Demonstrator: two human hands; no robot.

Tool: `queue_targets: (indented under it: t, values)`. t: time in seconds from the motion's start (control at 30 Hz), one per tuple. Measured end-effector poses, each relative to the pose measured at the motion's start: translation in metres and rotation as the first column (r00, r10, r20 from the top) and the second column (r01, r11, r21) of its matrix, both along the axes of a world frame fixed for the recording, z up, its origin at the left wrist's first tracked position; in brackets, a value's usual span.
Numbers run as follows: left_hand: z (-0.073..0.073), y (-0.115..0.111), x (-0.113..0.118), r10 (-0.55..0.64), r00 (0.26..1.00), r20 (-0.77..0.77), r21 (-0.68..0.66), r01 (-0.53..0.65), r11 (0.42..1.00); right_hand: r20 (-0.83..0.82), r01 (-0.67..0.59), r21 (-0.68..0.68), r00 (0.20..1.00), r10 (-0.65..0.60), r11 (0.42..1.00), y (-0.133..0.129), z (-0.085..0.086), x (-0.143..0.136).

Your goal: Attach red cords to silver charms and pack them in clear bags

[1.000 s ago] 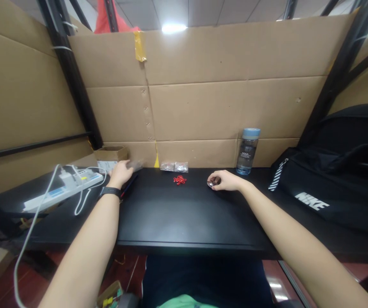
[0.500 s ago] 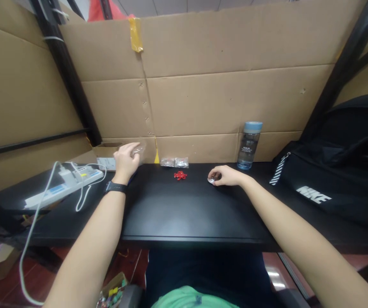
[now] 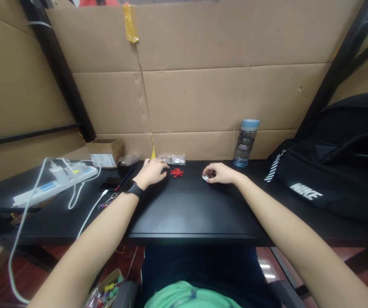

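Note:
My left hand hovers over the black table, its fingers apart and nothing in them. Just right of its fingertips lies a red knotted cord piece. Behind that sit small clear packets, one partly covered by my left hand. My right hand is at the table's middle right, thumb and fingers closed around a small shiny silvery round piece. My fingers hide most of that piece, so its kind is unclear.
A blue-lidded water bottle and a black Nike bag stand on the right. Leftward are a small cardboard box, a crumpled clear bag, a power strip, cables and keys. A cardboard wall closes the back.
My left hand has left the clear bag beside the cardboard box and moved right, close to the red cord piece. My right hand keeps its hold on the silvery piece. The view has shifted slightly.

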State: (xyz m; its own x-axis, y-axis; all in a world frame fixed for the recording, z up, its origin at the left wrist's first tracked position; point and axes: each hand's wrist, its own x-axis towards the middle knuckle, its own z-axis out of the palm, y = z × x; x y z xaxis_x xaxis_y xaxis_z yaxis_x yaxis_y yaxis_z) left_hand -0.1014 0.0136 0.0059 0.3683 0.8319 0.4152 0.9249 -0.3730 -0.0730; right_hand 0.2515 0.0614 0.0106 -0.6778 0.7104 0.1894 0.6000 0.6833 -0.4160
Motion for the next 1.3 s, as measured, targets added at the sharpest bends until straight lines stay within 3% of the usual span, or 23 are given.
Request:
queue_targets:
  t: [0.17,0.3,0.5,0.73,1.3]
  values:
    - [-0.009,0.001,0.019,-0.165,0.986,0.01,0.013,0.165,0.986,0.02,-0.022,0.027,1.0,0.022,0.999,-0.006,0.001,-0.009]
    - [-0.014,-0.002,0.032,-0.204,0.979,-0.024,0.02,0.205,0.979,0.024,-0.04,0.024,0.999,0.039,0.999,-0.009,0.002,-0.012]
    - [-0.016,-0.008,0.04,-0.174,0.983,-0.051,0.077,0.177,0.981,0.012,-0.053,-0.001,0.999,0.053,0.999,-0.009,0.001,-0.011]
    - [-0.023,0.003,0.049,-0.099,0.994,-0.045,0.168,0.105,0.98,0.021,-0.057,-0.006,0.998,0.057,0.998,-0.01,0.002,-0.013]
    - [-0.027,0.008,0.052,-0.23,0.973,0.03,0.095,0.227,0.969,0.005,-0.057,-0.02,0.998,0.057,0.998,-0.009,0.0,-0.013]
